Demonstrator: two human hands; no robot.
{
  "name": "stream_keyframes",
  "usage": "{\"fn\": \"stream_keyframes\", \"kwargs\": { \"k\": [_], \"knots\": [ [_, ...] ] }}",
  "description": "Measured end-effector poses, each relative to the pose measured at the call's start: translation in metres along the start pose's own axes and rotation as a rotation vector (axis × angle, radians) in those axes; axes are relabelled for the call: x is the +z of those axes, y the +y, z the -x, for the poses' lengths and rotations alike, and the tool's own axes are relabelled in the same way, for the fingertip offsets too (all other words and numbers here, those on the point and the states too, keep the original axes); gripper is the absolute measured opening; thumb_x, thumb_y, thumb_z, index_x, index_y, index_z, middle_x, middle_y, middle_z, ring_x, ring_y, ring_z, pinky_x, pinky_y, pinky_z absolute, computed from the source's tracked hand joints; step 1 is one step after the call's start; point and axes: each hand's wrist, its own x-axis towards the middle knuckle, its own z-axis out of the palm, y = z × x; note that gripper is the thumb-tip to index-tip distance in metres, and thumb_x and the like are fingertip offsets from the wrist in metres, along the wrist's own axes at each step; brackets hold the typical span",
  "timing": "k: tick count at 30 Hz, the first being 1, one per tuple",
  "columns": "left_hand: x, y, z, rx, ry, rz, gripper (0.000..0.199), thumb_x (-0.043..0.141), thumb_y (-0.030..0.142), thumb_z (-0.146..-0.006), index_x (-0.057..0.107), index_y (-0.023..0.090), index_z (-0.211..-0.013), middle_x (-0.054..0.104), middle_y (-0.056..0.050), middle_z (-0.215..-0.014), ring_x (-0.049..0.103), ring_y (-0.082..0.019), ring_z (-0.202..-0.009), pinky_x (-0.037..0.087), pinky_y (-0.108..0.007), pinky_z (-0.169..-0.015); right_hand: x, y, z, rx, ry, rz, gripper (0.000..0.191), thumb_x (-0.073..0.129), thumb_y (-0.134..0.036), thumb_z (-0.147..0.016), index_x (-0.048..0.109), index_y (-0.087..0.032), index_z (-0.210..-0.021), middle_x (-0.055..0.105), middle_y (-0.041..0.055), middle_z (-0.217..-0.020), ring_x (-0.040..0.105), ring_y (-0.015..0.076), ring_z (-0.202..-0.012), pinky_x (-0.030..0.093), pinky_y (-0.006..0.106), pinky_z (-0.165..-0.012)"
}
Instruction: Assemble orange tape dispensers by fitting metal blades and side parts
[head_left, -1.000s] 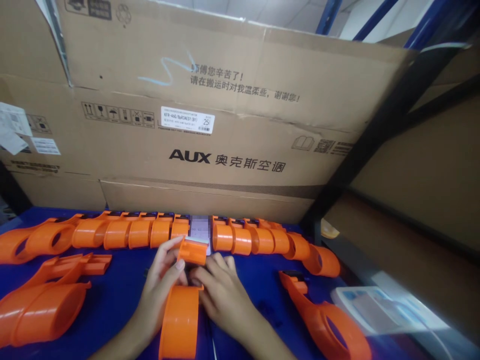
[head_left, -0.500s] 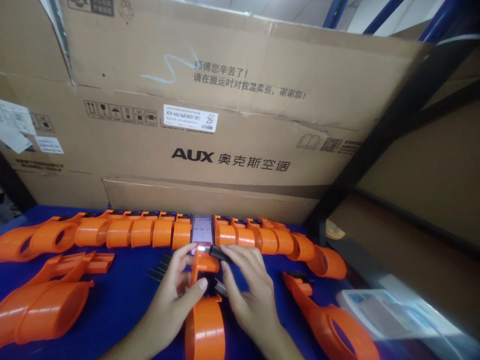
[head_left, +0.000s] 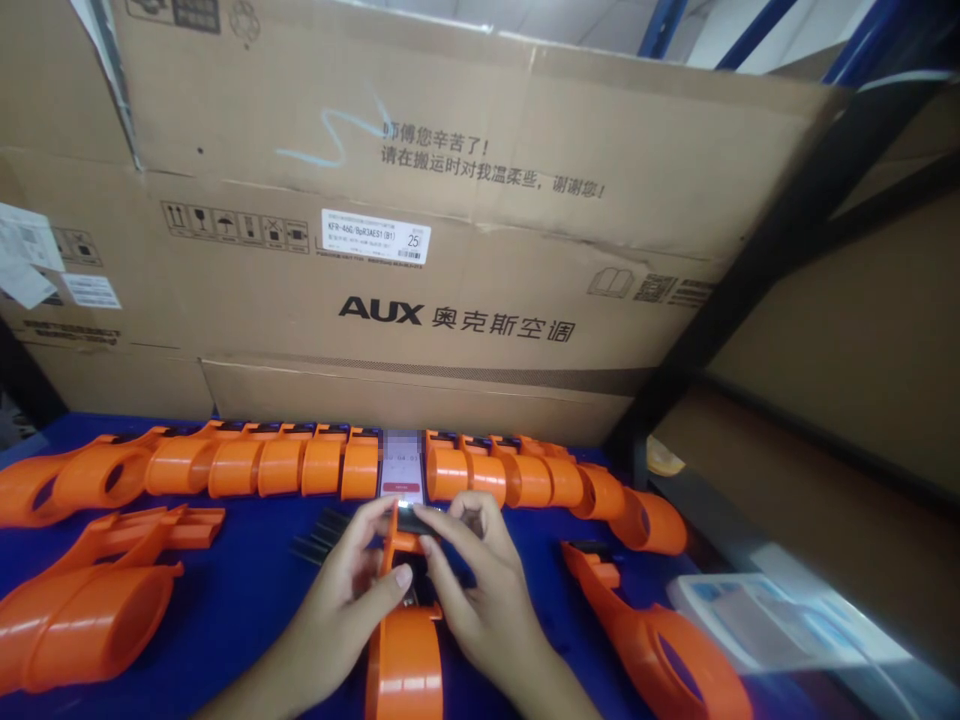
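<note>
In the head view, an orange plastic holder with a wide ring (head_left: 406, 665) stands before me, its narrow arm pointing away. My left hand (head_left: 349, 580) grips that arm from the left, thumb and fingers closed around it. A short black plastic piece (head_left: 421, 518) lies against the arm's far end, with the fingers of my right hand (head_left: 476, 570) pinching it from the right. Exactly how the piece sits on the arm is partly hidden by my fingers. Just left of my left hand lie several loose black pieces (head_left: 319, 535).
Along the back of the blue tabletop (head_left: 240, 600) runs a row of orange holders (head_left: 236, 468) with black pieces on them. A phone (head_left: 403, 468) stands among them. More holders (head_left: 112, 610) lie left, another (head_left: 667, 650) right. A large cardboard box (head_left: 480, 260) rises behind.
My right hand has moved left, bringing the black piece from beside the holder's arm to its end. My left hand keeps its grip.
</note>
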Motion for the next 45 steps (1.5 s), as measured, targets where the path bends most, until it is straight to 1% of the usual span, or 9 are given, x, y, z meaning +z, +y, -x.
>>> {"fn": "stream_keyframes", "kwargs": {
  "k": [3,9,12,15,19,24,34,39,45],
  "knots": [
    [-0.002,0.0,-0.003,-0.03,-0.012,0.039,0.059,0.078,0.025,-0.082,0.059,0.033,-0.138,0.071,-0.008,-0.12,0.069,-0.02,-0.08,0.059,-0.036,-0.078,0.0,-0.003,-0.001,0.008,-0.011,-0.025,0.039,0.059,-0.02,-0.099,0.064,-0.032,-0.136,0.06,0.0087,-0.111,0.063,0.0252,-0.104,0.058,0.043,-0.089],
    [-0.005,0.004,-0.01,-0.018,0.121,0.128,0.055,0.075,0.022,-0.079,0.059,0.027,-0.131,0.072,0.0,-0.088,0.061,-0.014,-0.062,0.053,-0.026,-0.062,-0.012,0.001,-0.01,0.049,-0.034,-0.085,0.03,0.055,-0.025,-0.103,0.067,-0.028,-0.131,0.07,0.0086,-0.118,0.068,0.024,-0.107,0.057,0.038,-0.091],
    [-0.006,0.008,-0.011,-0.038,0.195,0.156,0.055,0.072,0.021,-0.078,0.057,0.026,-0.131,0.067,0.004,-0.068,0.056,-0.013,-0.054,0.048,-0.022,-0.056,-0.019,0.007,-0.013,0.111,-0.045,-0.006,0.021,0.054,-0.026,-0.104,0.07,-0.026,-0.117,0.073,0.0068,-0.109,0.068,0.0233,-0.103,0.055,0.039,-0.092],
    [-0.007,0.009,-0.012,-0.08,0.269,0.145,0.055,0.072,0.026,-0.079,0.056,0.026,-0.131,0.061,0.007,-0.058,0.053,-0.013,-0.049,0.045,-0.021,-0.054,-0.021,0.012,-0.011,0.152,-0.175,0.177,0.015,0.059,-0.027,-0.101,0.072,-0.025,-0.108,0.072,0.0075,-0.108,0.066,0.0259,-0.103,0.052,0.042,-0.093],
    [-0.009,0.008,-0.015,-0.125,0.265,0.143,0.054,0.078,0.03,-0.076,0.058,0.027,-0.126,0.06,0.008,-0.056,0.051,-0.011,-0.046,0.046,-0.021,-0.052,-0.016,0.013,-0.005,0.166,-0.389,0.35,0.021,0.066,-0.027,-0.095,0.073,-0.026,-0.115,0.069,0.0083,-0.109,0.063,0.0276,-0.104,0.049,0.043,-0.094],
    [-0.005,0.012,-0.014,-0.088,0.259,0.161,0.053,0.081,0.032,-0.076,0.057,0.028,-0.122,0.06,0.009,-0.058,0.05,-0.01,-0.044,0.042,-0.018,-0.047,-0.007,0.009,-0.002,0.164,-0.487,0.377,0.033,0.067,-0.028,-0.094,0.07,-0.03,-0.127,0.065,0.0088,-0.115,0.059,0.0283,-0.105,0.046,0.044,-0.096],
    [-0.01,0.016,-0.017,-0.114,0.29,0.162,0.048,0.081,0.034,-0.075,0.062,0.024,-0.118,0.054,0.01,-0.05,0.045,-0.009,-0.042,0.036,-0.016,-0.045,0.002,0.002,0.001,0.229,-0.495,0.352,0.031,0.069,-0.021,-0.092,0.069,-0.029,-0.122,0.061,0.0073,-0.114,0.056,0.0272,-0.106,0.045,0.041,-0.095],
    [-0.016,0.014,-0.021,-0.14,0.285,0.166,0.044,0.082,0.036,-0.073,0.065,0.022,-0.111,0.051,0.01,-0.045,0.043,-0.008,-0.039,0.035,-0.016,-0.043,0.003,0.008,-0.002,0.238,-0.467,0.296,0.023,0.071,-0.018,-0.087,0.066,-0.025,-0.108,0.062,0.0062,-0.113,0.056,0.0267,-0.109,0.044,0.04,-0.097],
    [-0.014,0.012,-0.02,-0.132,0.287,0.17,0.045,0.081,0.033,-0.074,0.064,0.022,-0.114,0.053,0.009,-0.047,0.043,-0.008,-0.04,0.035,-0.015,-0.044,0.003,0.01,-0.002,0.242,-0.448,0.257,0.014,0.068,-0.014,-0.085,0.061,-0.023,-0.094,0.065,0.0048,-0.104,0.057,0.026,-0.104,0.046,0.038,-0.091]
  ]
}}
